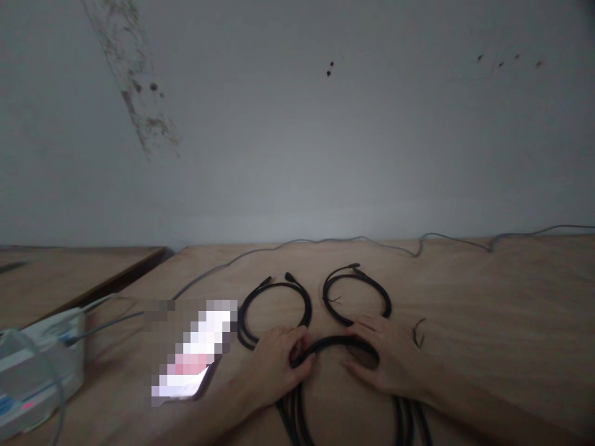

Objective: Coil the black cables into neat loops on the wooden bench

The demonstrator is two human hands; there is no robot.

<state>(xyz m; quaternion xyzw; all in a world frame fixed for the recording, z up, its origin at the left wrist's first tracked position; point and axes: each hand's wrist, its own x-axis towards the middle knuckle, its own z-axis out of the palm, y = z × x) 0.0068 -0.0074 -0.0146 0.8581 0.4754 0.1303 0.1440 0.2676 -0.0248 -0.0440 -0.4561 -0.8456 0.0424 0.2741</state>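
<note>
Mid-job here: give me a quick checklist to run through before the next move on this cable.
1. Left hand on the black cable: ok, fingers curled around it.
2. Right hand on the cable: ok, spread over its loop.
3. Left black coil and right black coil: ok, lying flat.
4. Cable's lower ends: cannot tell, out of view.
5. Wire scrap right of the right hand: not ok, loose on the table.

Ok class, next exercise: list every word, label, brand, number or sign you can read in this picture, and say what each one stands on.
None can be read: the blue marks on the white box are too blurred, the phone is pixelated, and the coiled black cables show no legible print.
</note>
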